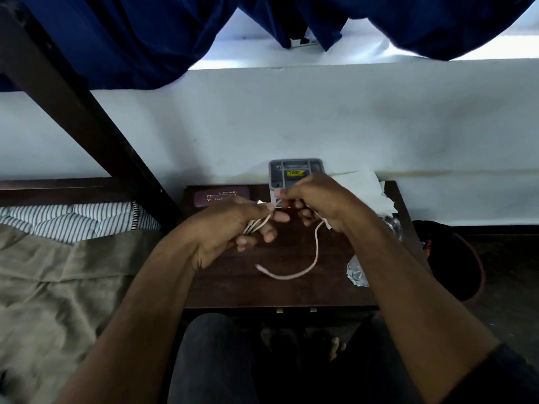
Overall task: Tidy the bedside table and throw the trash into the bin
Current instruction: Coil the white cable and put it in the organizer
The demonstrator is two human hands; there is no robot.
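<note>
Over the dark wooden bedside table (233, 290) both my hands work a thin white cable (313, 258). My left hand (233, 228) grips several folded loops of it. My right hand (318, 199) pinches the cable near the loops, and a loose length hangs from it, curving down onto the tabletop. A crumpled clear wrapper (357, 272) lies at the table's right edge. A dark bin with a reddish rim (478, 275) stands on the floor to the right of the table.
A maroon case (221, 196) lies at the table's back left. A grey device (294, 170) leans on the white wall behind my hands, with white paper (364, 188) beside it. A clear bottle (393, 225) sits at the right edge. The bed (58, 272) adjoins on the left.
</note>
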